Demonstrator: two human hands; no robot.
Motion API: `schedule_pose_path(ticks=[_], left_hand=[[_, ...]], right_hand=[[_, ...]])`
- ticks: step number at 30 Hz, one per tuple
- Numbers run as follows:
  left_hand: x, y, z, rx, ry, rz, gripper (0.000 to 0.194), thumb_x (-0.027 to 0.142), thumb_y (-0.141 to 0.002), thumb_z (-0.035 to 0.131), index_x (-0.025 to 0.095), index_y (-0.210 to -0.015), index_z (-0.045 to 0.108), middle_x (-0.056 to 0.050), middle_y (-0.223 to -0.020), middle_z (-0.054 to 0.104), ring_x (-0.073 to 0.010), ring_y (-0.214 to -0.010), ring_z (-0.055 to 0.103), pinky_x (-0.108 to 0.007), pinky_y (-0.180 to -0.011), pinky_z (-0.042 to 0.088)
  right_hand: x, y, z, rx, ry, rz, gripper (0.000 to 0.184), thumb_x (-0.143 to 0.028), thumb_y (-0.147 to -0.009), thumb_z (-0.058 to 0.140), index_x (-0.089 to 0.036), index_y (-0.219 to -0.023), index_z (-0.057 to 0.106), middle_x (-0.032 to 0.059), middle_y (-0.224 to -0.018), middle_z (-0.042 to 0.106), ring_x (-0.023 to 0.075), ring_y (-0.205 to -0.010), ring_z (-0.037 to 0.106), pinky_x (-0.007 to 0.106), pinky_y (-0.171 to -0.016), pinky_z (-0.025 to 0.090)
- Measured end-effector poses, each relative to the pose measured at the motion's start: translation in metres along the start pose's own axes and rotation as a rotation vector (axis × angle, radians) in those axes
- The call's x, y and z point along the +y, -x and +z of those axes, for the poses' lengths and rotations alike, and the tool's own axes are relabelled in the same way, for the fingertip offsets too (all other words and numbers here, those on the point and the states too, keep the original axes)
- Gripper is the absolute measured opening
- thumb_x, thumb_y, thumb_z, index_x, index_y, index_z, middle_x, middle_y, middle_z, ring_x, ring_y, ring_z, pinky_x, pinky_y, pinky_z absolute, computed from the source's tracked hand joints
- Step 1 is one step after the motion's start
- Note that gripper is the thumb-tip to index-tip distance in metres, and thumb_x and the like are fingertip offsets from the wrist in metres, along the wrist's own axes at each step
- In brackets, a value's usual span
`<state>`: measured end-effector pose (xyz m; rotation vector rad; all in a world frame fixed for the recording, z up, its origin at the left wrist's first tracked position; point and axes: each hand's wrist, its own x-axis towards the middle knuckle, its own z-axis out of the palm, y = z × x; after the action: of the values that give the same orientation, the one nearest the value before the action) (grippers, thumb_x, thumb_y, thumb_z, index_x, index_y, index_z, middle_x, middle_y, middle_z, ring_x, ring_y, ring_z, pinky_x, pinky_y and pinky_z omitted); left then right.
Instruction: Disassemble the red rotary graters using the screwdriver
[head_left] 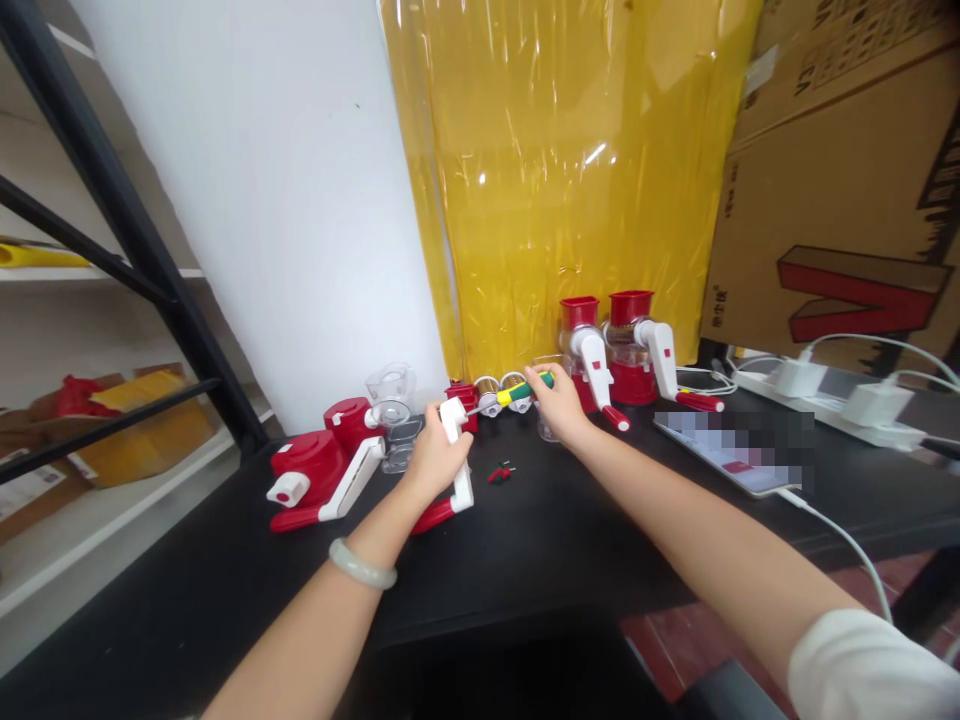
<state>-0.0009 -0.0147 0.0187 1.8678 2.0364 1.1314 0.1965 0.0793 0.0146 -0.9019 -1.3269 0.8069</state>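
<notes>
My left hand (437, 450) is closed around a white crank handle (463, 482) with a red grip (433, 515), held above the black table. In my right hand (559, 402) is a screwdriver (517, 391) with a green and yellow handle. Its shaft points left, and the tip meets or nearly meets the white end of the crank; exact contact is too small to tell. Small red and dark parts (500, 473) lie on the table between my forearms. Behind my hands stand metal grater drums (489, 396) and a red part (462, 402).
Two red and white rotary graters (592, 350) stand at the back right. Red grater bases with a crank (352, 480) and clear plastic parts (391, 392) are at left. A phone (724, 455) charges near a power strip (832, 405). A cardboard box (832, 200) rises behind.
</notes>
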Motion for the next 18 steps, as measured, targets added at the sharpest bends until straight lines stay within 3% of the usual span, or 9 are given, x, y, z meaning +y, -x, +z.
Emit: schedule_pose_path(ticks=[4,7,13,18], left_hand=[[0.0,0.002,0.003,-0.038,0.043,0.008,0.05,0.022,-0.081,0.055,0.019,-0.128,0.039,-0.007,-0.091,0.069,-0.0263,-0.077,0.073,-0.037,-0.075,0.054],[0.001,0.004,0.005,-0.078,0.064,0.035,0.05,0.021,-0.081,0.054,0.019,-0.129,0.038,-0.006,-0.092,0.069,-0.0241,-0.071,0.072,-0.035,-0.073,0.054],[0.001,0.006,0.007,-0.108,0.076,0.02,0.05,0.022,-0.082,0.055,0.019,-0.129,0.038,-0.007,-0.093,0.07,-0.0226,-0.065,0.07,-0.035,-0.072,0.055],[0.001,0.007,0.009,-0.146,0.114,-0.002,0.05,0.021,-0.082,0.055,0.02,-0.128,0.037,-0.005,-0.091,0.068,-0.0193,-0.054,0.066,-0.033,-0.063,0.054]], right_hand=[[0.002,0.006,-0.02,-0.076,0.296,-0.117,0.04,-0.06,-0.089,0.048,-0.021,-0.083,0.057,0.0009,-0.061,0.061,0.0177,-0.059,0.06,0.029,-0.065,0.046],[0.008,0.006,-0.027,-0.033,0.421,-0.16,0.04,-0.056,-0.09,0.046,-0.022,-0.073,0.055,0.002,-0.062,0.061,0.0187,-0.065,0.06,0.029,-0.067,0.043],[0.02,0.002,-0.027,-0.014,0.407,-0.183,0.038,-0.054,-0.089,0.047,-0.021,-0.071,0.056,0.0009,-0.065,0.061,0.0175,-0.067,0.057,0.028,-0.067,0.039],[0.026,0.001,-0.026,0.041,0.422,-0.199,0.039,-0.054,-0.089,0.046,-0.022,-0.069,0.056,-0.0004,-0.06,0.055,0.0171,-0.062,0.053,0.029,-0.064,0.036]])
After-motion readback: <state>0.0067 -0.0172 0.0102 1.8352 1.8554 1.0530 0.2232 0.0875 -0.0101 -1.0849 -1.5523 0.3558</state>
